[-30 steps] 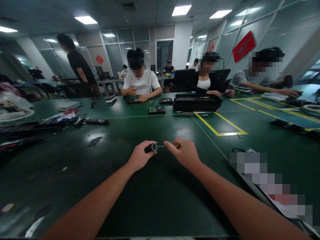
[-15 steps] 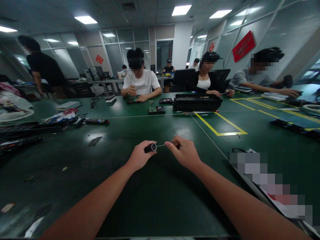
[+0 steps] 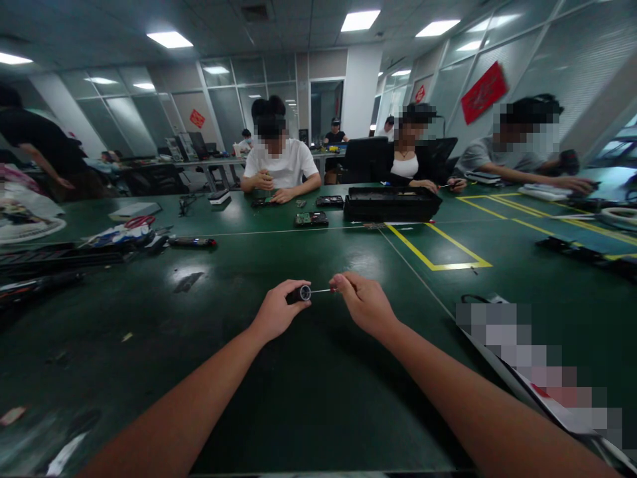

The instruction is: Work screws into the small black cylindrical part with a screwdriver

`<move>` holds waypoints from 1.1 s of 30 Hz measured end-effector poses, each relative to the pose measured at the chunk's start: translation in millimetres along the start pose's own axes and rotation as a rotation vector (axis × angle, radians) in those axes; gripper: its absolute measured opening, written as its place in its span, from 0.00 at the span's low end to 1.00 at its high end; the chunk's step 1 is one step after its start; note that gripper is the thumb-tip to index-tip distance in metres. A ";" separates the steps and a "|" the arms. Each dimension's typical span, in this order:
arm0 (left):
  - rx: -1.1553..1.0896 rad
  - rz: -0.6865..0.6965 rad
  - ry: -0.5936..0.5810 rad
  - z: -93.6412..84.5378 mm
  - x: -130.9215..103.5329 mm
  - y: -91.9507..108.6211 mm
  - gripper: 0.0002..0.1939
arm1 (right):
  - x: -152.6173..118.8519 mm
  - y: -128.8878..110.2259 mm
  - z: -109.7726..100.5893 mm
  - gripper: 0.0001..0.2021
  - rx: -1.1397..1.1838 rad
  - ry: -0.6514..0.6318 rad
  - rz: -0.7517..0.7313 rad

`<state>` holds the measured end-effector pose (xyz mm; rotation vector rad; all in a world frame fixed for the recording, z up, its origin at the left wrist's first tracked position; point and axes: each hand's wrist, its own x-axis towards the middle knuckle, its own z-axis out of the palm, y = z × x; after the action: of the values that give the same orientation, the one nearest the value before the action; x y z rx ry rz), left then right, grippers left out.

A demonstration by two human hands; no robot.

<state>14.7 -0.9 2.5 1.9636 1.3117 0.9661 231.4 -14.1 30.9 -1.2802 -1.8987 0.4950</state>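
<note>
My left hand [image 3: 275, 313] is closed around a short black cylinder [image 3: 304, 293] that looks like a small flashlight; its round, silver-rimmed end faces me. Across from it, my right hand [image 3: 367, 304] grips a small screwdriver [image 3: 321, 291] by the handle. A thin metal shaft runs level from the right fingers to the side of the cylinder's end, and a bit of red shows at the fingertips. Most of the handle is hidden in my fist, and whether the tip touches the cylinder or passes behind it I cannot tell. Both hands are held above the green table [image 3: 318, 398].
Beyond my hands lie a green circuit board [image 3: 311, 218] and a long black tray [image 3: 391, 204]. To the left are a black pen-like tool [image 3: 192, 242] and red-handled scissors [image 3: 141, 222]. A white-edged item [image 3: 537, 392] lies at right. Several people work at the far side.
My right fingers have shifted on the screwdriver's handle and curl more tightly, showing a red bit. The left hand stays put. A person in black at the far left has moved further left.
</note>
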 end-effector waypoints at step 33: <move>0.011 0.028 0.020 2.0 1.2 -7.6 0.21 | -2.0 2.8 -0.5 0.16 0.027 -0.062 -0.072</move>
<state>12.8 2.7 -4.3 1.9898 1.3067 0.9965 233.8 -14.8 28.5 -1.1870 -1.9753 0.5262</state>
